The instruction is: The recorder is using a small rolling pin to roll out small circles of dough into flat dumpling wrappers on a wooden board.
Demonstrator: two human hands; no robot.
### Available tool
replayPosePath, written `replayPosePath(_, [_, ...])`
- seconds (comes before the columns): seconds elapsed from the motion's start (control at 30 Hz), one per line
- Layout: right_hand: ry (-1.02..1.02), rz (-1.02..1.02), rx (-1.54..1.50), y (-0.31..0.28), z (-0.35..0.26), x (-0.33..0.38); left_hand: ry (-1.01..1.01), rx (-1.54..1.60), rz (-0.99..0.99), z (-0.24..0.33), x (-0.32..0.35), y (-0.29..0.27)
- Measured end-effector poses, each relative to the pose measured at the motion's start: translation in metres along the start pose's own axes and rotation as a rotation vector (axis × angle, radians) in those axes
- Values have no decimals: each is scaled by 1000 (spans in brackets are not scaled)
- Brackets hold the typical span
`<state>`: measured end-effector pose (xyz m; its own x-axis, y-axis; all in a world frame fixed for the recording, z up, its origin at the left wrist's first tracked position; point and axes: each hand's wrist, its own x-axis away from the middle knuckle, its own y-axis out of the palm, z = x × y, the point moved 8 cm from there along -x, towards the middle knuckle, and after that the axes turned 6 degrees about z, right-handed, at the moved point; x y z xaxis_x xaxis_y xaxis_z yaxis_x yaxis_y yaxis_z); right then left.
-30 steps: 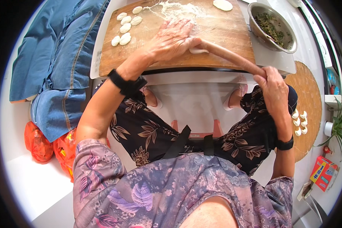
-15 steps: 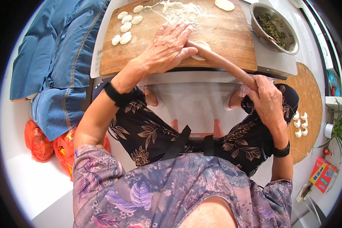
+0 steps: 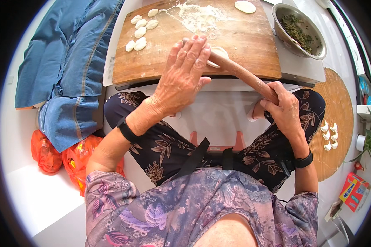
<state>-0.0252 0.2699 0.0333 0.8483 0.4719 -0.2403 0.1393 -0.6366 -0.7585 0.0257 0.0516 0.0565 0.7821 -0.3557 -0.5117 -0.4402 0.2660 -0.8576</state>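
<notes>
A wooden rolling pin (image 3: pixel 245 75) slants over the near edge of the floured wooden board (image 3: pixel 247 39). Its right end is gripped by my right hand (image 3: pixel 285 109), fingers wrapped round it above my right knee. My left hand (image 3: pixel 181 78) rests on the left end with its fingers stretched out flat. A round of dough (image 3: pixel 219 53) lies partly hidden beneath the pin. Several small flattened dough pieces (image 3: pixel 140 32) are grouped at the board's left, beside scattered flour (image 3: pixel 200 18). At the far right of the board is a larger rolled wrapper (image 3: pixel 245 6).
A metal bowl (image 3: pixel 320 52) of chopped green filling (image 3: pixel 297 33) stands right of the board. Farther right, a round wooden board (image 3: pixel 338 92) carries several shaped dumplings (image 3: pixel 326 136). Blue denim cloth (image 3: pixel 66 78) and red plastic bags (image 3: pixel 45 152) are at left.
My left hand has slid back toward me, its thumb now off the pin. The right hand and its end of the pin have dropped slightly nearer. The view has shifted a little.
</notes>
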Motion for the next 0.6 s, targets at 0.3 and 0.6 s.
replayPosePath(0.3, [261, -39, -447, 10, 27, -8, 23, 69, -140, 16, 9, 23])
replayPosePath(0.6, [314, 137, -565, -12, 37, -15, -17, 44, -174, 15, 0, 42])
